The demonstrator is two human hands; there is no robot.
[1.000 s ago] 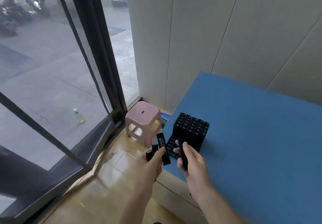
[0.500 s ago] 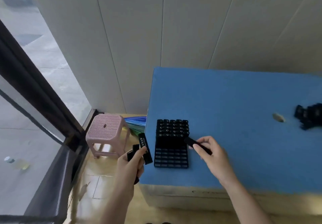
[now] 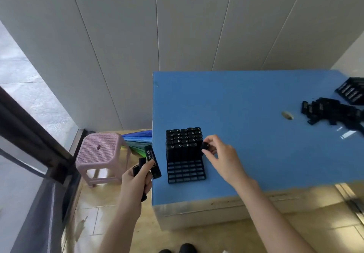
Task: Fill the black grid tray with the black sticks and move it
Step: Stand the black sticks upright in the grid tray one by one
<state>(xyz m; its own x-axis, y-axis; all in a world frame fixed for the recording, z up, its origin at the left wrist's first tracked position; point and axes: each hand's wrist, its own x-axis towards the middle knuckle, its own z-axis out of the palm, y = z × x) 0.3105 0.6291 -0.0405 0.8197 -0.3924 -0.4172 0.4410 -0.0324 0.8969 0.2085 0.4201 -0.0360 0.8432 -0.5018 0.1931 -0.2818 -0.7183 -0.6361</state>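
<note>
The black grid tray (image 3: 186, 172) lies near the front left corner of the blue table (image 3: 246, 99). Its far rows hold several upright black sticks (image 3: 184, 141); the near rows are empty cells. My right hand (image 3: 222, 158) pinches one black stick (image 3: 205, 146) at the tray's right edge, beside the last filled row. My left hand (image 3: 137, 180) hovers just left of the table edge, gripping a few black sticks (image 3: 152, 161), one with white print pointing up.
A pile of loose black sticks (image 3: 332, 113) and a second black tray (image 3: 352, 91) lie at the table's far right. A small tan object (image 3: 287, 115) rests on the table. A pink stool (image 3: 100, 154) stands on the floor at left, by a glass door.
The view has swung right, off the glass door and onto the table. My right hand has turned its stick from slanted to end-on and brought it against the tray's right side.
</note>
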